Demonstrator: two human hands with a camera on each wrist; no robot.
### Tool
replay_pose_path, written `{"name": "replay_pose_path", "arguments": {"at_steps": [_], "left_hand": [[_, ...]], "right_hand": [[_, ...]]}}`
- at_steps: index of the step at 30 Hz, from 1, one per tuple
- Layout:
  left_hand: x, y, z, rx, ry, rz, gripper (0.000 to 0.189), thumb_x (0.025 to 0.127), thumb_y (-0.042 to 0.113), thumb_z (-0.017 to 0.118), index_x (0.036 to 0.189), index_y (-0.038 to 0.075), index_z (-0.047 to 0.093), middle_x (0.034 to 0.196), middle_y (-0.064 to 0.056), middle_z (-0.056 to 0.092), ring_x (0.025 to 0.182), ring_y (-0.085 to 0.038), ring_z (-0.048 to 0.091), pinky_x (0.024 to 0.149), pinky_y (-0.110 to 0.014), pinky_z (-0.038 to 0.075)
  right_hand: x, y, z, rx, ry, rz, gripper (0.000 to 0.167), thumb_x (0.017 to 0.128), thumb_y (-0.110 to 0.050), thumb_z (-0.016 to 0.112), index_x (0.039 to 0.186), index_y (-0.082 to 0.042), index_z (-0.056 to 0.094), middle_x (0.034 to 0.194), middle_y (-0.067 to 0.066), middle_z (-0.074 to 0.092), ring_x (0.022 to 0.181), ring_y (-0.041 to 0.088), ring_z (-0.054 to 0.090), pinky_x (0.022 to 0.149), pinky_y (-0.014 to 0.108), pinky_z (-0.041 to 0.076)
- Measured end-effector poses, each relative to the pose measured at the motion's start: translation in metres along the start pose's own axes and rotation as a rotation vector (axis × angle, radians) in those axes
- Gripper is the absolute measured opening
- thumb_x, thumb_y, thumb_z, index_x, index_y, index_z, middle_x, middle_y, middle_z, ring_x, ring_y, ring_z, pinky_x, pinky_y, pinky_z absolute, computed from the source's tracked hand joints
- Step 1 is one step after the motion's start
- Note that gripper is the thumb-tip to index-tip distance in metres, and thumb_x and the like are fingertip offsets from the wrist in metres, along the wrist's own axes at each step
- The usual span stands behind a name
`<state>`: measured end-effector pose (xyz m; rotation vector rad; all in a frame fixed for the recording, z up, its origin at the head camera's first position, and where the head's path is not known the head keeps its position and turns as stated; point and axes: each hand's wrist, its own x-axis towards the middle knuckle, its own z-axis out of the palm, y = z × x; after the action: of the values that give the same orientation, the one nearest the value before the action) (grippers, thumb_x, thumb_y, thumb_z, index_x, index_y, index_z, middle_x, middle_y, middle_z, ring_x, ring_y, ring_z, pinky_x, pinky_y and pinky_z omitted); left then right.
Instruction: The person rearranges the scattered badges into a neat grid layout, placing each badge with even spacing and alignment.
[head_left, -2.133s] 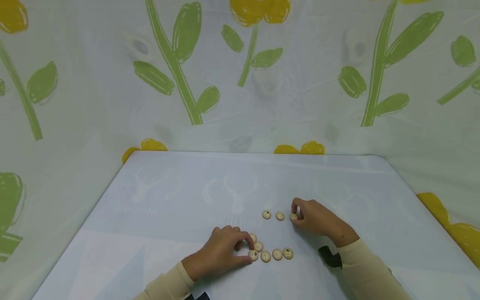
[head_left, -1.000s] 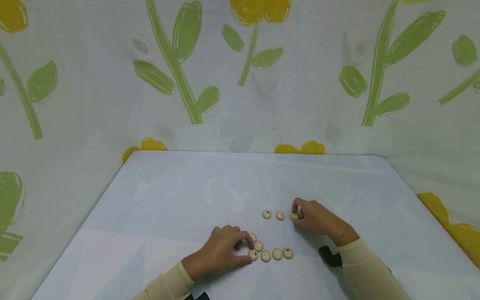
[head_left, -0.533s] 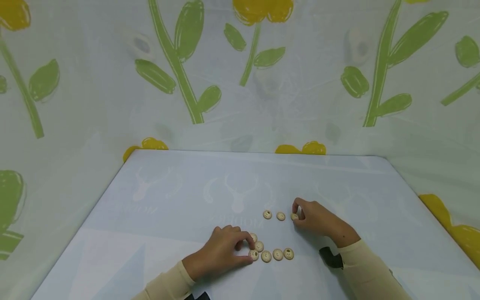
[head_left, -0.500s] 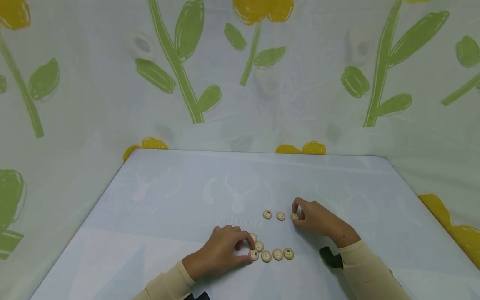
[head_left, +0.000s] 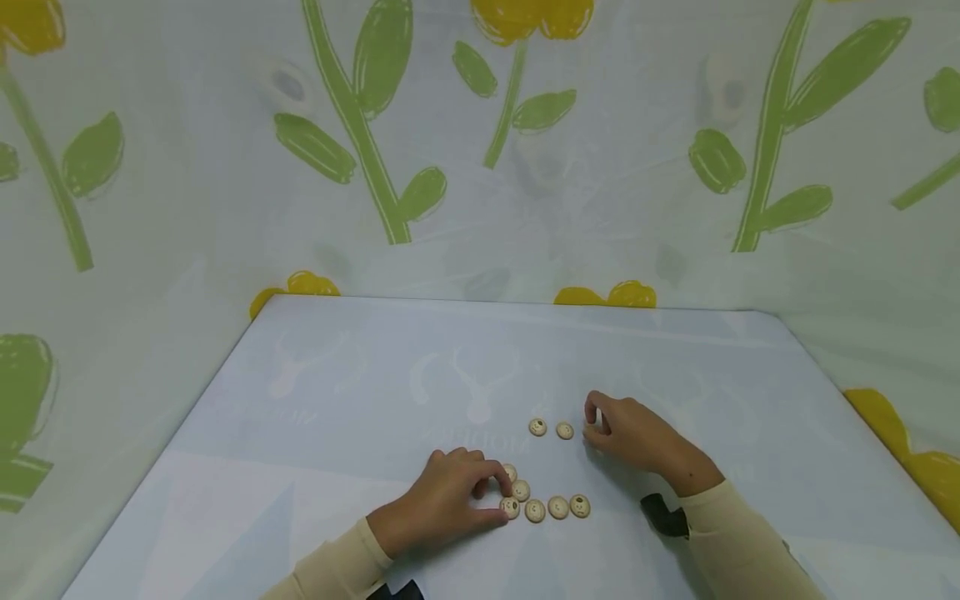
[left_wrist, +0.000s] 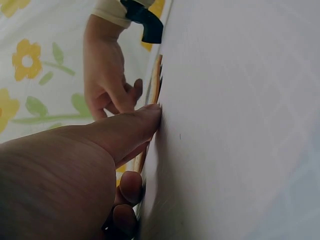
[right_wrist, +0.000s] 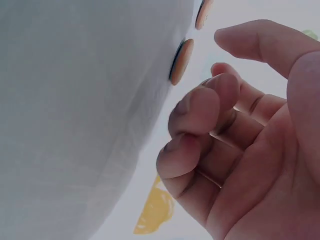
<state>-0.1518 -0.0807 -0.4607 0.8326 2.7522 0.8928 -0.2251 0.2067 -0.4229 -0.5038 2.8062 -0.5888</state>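
Observation:
Small round wooden discs with dark face-like markings lie on the table. My left hand [head_left: 442,504] pinches the front-left wooden disc [head_left: 510,507] between thumb and index finger, flat on the table. In the left wrist view, its thumb [left_wrist: 132,122] reaches down to the tabletop. At the far row's right end, my right hand [head_left: 637,433] hovers with thumb and index finger apart. Its other fingers [right_wrist: 195,112] curl toward the palm in the right wrist view; whether they hide a disc cannot be seen. The nearest far-row disc [head_left: 565,431] lies left of them.
Another disc [head_left: 537,427] completes the far pair. Beside the left hand are a disc [head_left: 521,490] and one partly hidden by its fingers. Several more, including the end disc [head_left: 580,506], form the front row. A flower-printed cloth [head_left: 480,208] surrounds the pale table [head_left: 337,375].
The disc at my right fingertips, visible in the earlier frames, no longer shows; two remain in the far row. My left hand stays in place. The head view has shifted slightly.

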Motion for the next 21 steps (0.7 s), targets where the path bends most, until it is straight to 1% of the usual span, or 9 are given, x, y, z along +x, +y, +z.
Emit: {"name": "replay_pose_path", "arguments": {"at_steps": [3, 7, 13, 17, 21], "left_hand": [[0.001, 0.0, -0.001, -0.002, -0.003, -0.002, 0.022, 0.081, 0.041, 0.081, 0.098, 0.037, 0.068, 0.076, 0.019, 0.049, 0.076, 0.0, 0.043, 0.074, -0.031, 0.028], [0.002, 0.002, -0.001, -0.006, -0.011, -0.008, 0.021, 0.081, 0.041, 0.081, 0.098, 0.037, 0.068, 0.076, 0.019, 0.049, 0.075, 0.0, 0.043, 0.074, -0.031, 0.029], [0.002, 0.003, -0.002, 0.002, -0.008, -0.012, 0.021, 0.081, 0.041, 0.081, 0.097, 0.037, 0.068, 0.076, 0.018, 0.049, 0.075, 0.0, 0.043, 0.074, -0.03, 0.029], [0.001, 0.003, -0.002, -0.007, -0.01, -0.022, 0.021, 0.081, 0.041, 0.081, 0.097, 0.037, 0.068, 0.075, 0.018, 0.048, 0.073, 0.0, 0.042, 0.074, -0.03, 0.028], [0.001, 0.003, -0.002, -0.005, -0.003, -0.016, 0.021, 0.081, 0.041, 0.081, 0.097, 0.037, 0.067, 0.075, 0.018, 0.048, 0.073, 0.0, 0.042, 0.073, -0.03, 0.028]], "right_hand": [[-0.001, -0.003, -0.001, 0.001, 0.01, -0.016, 0.01, 0.092, -0.013, 0.064, 0.094, -0.015, 0.054, 0.062, -0.002, 0.048, 0.055, 0.011, 0.045, 0.05, 0.025, 0.038], [-0.003, -0.007, -0.001, 0.034, -0.006, -0.027, 0.009, 0.092, -0.014, 0.064, 0.094, -0.016, 0.055, 0.063, -0.003, 0.048, 0.055, 0.01, 0.045, 0.05, 0.025, 0.038], [-0.006, -0.014, -0.001, 0.075, -0.034, -0.076, 0.01, 0.093, -0.016, 0.065, 0.093, -0.017, 0.055, 0.062, -0.005, 0.045, 0.054, 0.007, 0.042, 0.05, 0.023, 0.036], [-0.007, -0.02, 0.002, 0.078, -0.076, -0.112, 0.012, 0.093, -0.016, 0.067, 0.093, -0.018, 0.055, 0.062, -0.007, 0.044, 0.054, 0.005, 0.041, 0.051, 0.022, 0.036], [-0.009, -0.024, 0.003, 0.052, -0.099, -0.157, 0.012, 0.093, -0.017, 0.068, 0.093, -0.02, 0.056, 0.063, -0.008, 0.044, 0.055, 0.003, 0.041, 0.051, 0.021, 0.036]]}}
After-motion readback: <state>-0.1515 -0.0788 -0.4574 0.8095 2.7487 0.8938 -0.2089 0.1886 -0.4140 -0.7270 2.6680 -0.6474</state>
